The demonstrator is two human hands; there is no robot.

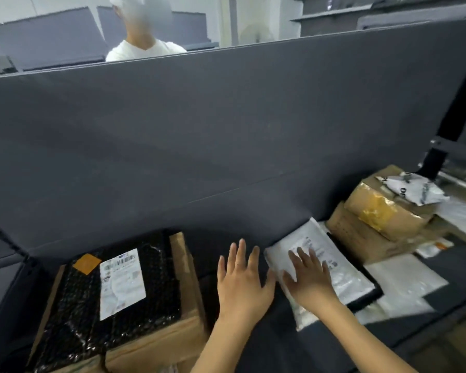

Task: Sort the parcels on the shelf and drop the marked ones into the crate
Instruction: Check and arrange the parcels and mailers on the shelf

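Pressing flat on the white mailer (343, 275), the right-hand grip (310, 284) is released, fingers straight. The left-hand grip (240, 284) is spread just left of the mailer, holding nothing. Black bubble-wrap parcel (78, 305) sits further left, cardboard boxes (382, 219) to the mailer's right.

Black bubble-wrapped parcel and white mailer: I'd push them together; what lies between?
In the head view: the edge of the cardboard box beneath the black parcel, then dark shelf with the left hand spread over it, beside the white mailer.
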